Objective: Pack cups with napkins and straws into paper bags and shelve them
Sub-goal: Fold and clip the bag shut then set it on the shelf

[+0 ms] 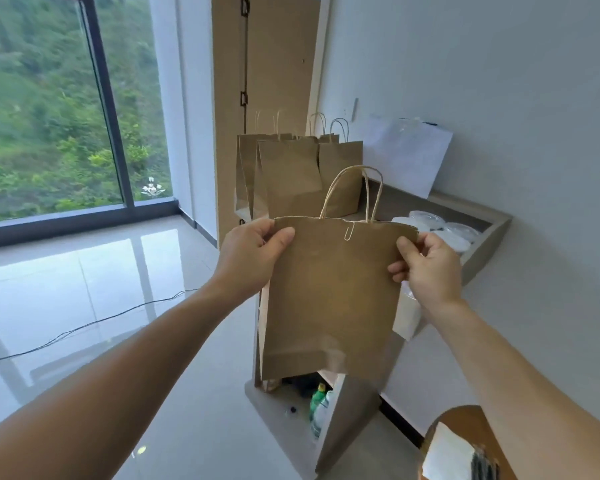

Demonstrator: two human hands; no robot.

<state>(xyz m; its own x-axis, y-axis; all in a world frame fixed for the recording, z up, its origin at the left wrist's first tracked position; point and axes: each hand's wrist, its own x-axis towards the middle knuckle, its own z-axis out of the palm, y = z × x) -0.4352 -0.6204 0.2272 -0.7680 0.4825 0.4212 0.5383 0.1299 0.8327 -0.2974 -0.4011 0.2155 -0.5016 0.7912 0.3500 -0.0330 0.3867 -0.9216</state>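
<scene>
I hold a brown paper bag (329,299) up in the air in front of the shelf unit. My left hand (253,254) pinches its top left corner and my right hand (430,268) pinches its top right corner. The bag's mouth is folded flat and a paper clip (350,232) sits on its top edge below the twisted handles. Several more brown bags (288,174) stand upright on the shelf top behind it. Clear lidded cups (444,230) sit in the shelf's open compartment to the right, partly hidden by the bag.
A white bag (409,154) leans on the wall at the back right. Bottles (319,407) stand in the shelf's lower compartment. At the bottom right a round wooden table (465,424) carries white napkins (447,459) and dark straws. A cable (84,327) runs over the glossy floor by the window.
</scene>
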